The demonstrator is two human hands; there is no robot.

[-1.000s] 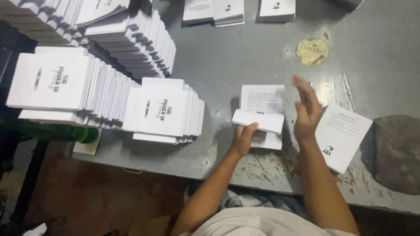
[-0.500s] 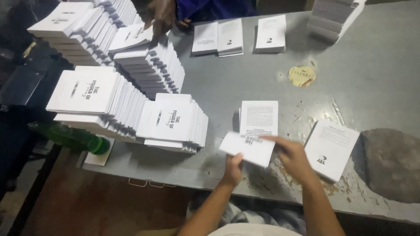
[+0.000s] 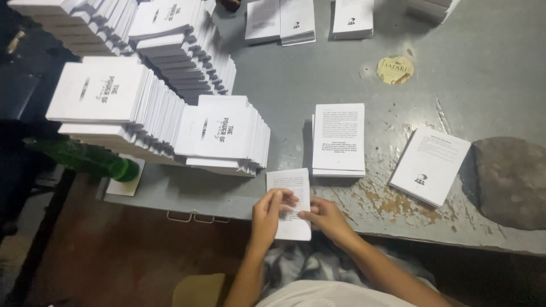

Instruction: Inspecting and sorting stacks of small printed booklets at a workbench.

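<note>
1. Head view, the hold: I am watching both hands working one white printed booklet (image 3: 290, 203) at the near table edge, at about 6 o'clock in the picture. The left hand (image 3: 268, 215) is closing its fingers over the booklet's left margin, thumb on top; the right hand (image 3: 325, 219) is pinching the right edge. Both are firmly closed on it. It is hanging half over the edge of the grey metal table (image 3: 296, 85), which I judge is leaving room for fingers underneath.

2. Head view, the surroundings: A small pile of text-side-up booklets (image 3: 339, 138) is lying just at 12 o'clock from the hands, near enough to feed from or drop onto. Another pile with a small logo (image 3: 429, 165) is sitting at 2 o'clock, tilted. Tall stacks of covered books (image 3: 222, 133) are standing at 10 o'clock, fanned so the tops slide off easily. A green bottle (image 3: 85, 159) is lying at 9 o'clock, beside the stacks. A round yellow sticker (image 3: 394, 70) is sitting at 1 o'clock, a dark grey patch (image 3: 506, 182) at 3 o'clock.

3. Against the earlier pictures: Half a second ago the booklet was lying slanted with the hands spread along it; now it is standing upright between them. The camera is also pointing lower and closer, and the other person's hand at the far stacks is almost out of sight.
</note>
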